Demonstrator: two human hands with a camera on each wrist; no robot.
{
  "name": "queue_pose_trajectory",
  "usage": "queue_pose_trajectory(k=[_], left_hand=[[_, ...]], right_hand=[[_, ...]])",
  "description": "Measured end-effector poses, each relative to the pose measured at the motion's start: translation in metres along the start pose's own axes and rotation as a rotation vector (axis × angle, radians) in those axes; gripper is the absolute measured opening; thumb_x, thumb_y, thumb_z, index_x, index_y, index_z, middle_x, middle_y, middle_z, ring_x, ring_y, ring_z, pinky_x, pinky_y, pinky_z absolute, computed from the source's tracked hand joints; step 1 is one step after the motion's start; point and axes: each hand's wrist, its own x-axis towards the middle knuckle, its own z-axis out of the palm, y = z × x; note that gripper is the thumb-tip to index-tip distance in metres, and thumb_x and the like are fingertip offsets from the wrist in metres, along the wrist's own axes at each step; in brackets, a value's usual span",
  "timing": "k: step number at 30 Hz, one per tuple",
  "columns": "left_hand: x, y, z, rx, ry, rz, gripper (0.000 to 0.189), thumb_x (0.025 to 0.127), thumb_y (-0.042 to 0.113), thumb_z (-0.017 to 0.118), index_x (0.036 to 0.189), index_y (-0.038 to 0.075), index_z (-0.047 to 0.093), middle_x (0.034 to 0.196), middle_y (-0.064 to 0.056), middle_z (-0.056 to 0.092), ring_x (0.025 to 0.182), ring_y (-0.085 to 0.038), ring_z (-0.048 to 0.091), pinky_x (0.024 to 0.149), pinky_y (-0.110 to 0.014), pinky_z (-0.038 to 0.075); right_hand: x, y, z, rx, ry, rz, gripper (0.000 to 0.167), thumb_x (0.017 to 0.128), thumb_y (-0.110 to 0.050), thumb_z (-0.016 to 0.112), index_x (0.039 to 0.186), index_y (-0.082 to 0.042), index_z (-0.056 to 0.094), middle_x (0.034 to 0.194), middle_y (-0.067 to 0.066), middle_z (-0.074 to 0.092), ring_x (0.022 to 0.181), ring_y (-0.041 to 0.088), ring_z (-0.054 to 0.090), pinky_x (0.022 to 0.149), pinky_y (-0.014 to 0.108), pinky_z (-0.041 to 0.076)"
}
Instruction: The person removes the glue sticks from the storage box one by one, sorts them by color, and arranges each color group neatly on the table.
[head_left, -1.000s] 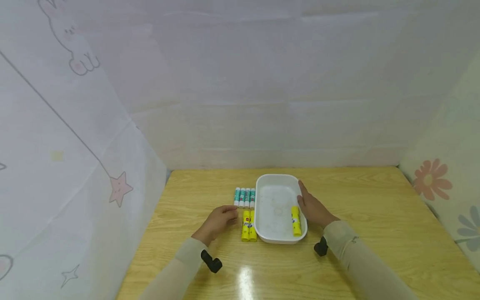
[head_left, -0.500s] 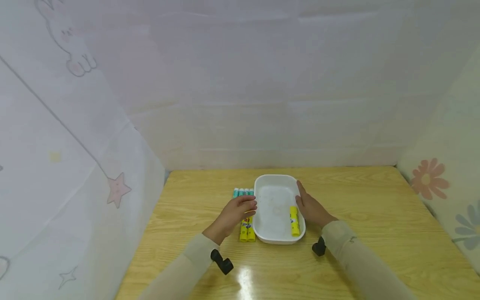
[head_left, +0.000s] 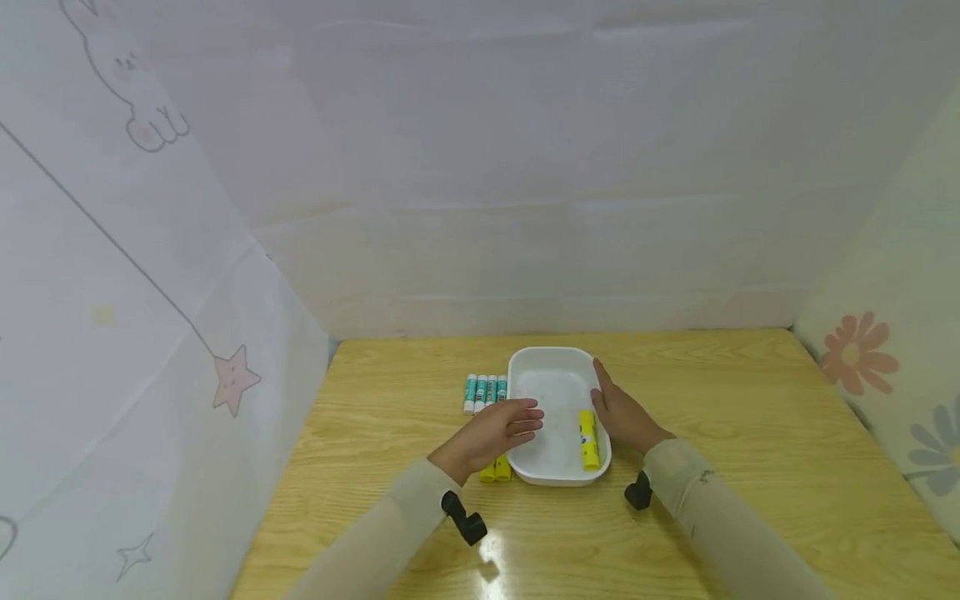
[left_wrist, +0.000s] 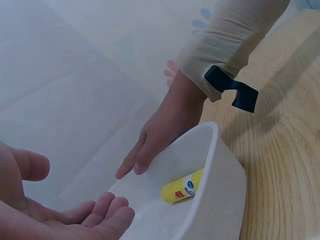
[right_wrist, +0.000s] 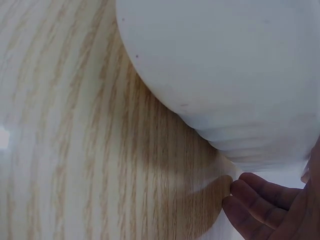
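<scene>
A white plastic tub (head_left: pixel 551 457) stands on the table, with one yellow glue stick (head_left: pixel 589 442) lying along its right side. My right hand (head_left: pixel 628 419) holds the tub's right wall, thumb at the rim; in the right wrist view its fingers (right_wrist: pixel 260 202) extend along the outside, low near the table. Over the tub's left rim reaches my left hand (head_left: pixel 491 435). The left wrist view shows this hand (left_wrist: pixel 75 220) palm up, fingers loosely bent, nothing in it. Partly hidden under that hand are two yellow glue sticks (head_left: pixel 488 472) beside the tub.
Several green-and-white glue sticks (head_left: pixel 481 392) lie side by side left of the tub, behind the yellow pair. The wooden table (head_left: pixel 750 433) extends to both sides. Patterned cloth (head_left: pixel 480 267) hangs along its back and sides.
My left hand has moved right, from beside the glue sticks to over the tub's left rim. The right hand and the tub stay in place.
</scene>
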Motion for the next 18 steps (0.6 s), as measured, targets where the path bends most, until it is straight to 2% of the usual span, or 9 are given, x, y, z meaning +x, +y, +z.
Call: queue_pose_trajectory(k=[5,10,18], left_hand=[[0.011,-0.006,0.009,-0.064,0.009,-0.055,0.043,0.105,0.025,0.045,0.134,-0.006,0.046,0.135,-0.025,0.05,0.124,-0.031,0.051,0.105,-0.039,0.043],[0.02,-0.012,0.016,-0.11,0.009,-0.106,0.047,0.105,0.023,0.042,0.138,-0.01,0.039,0.131,-0.024,0.051,0.129,-0.038,0.045,0.109,-0.043,0.038],[0.033,-0.019,0.023,-0.174,0.012,-0.166,0.052,0.104,0.026,0.044,0.142,-0.009,0.035,0.139,-0.026,0.044,0.133,-0.039,0.041,0.113,-0.046,0.032]], right_hand=[[-0.001,-0.004,-0.003,-0.003,-0.001,0.023,0.063,0.107,-0.027,0.032,0.157,-0.012,-0.005,0.158,0.02,0.018,0.141,0.038,0.027,0.114,0.052,0.023],[-0.002,-0.008,-0.005,0.008,-0.017,0.059,0.065,0.107,-0.029,0.032,0.157,-0.017,-0.009,0.159,0.018,0.016,0.142,0.038,0.025,0.114,0.054,0.022],[-0.002,-0.009,-0.006,0.03,-0.01,0.05,0.064,0.107,-0.028,0.032,0.157,-0.014,-0.005,0.159,0.018,0.017,0.141,0.037,0.026,0.115,0.053,0.022]])
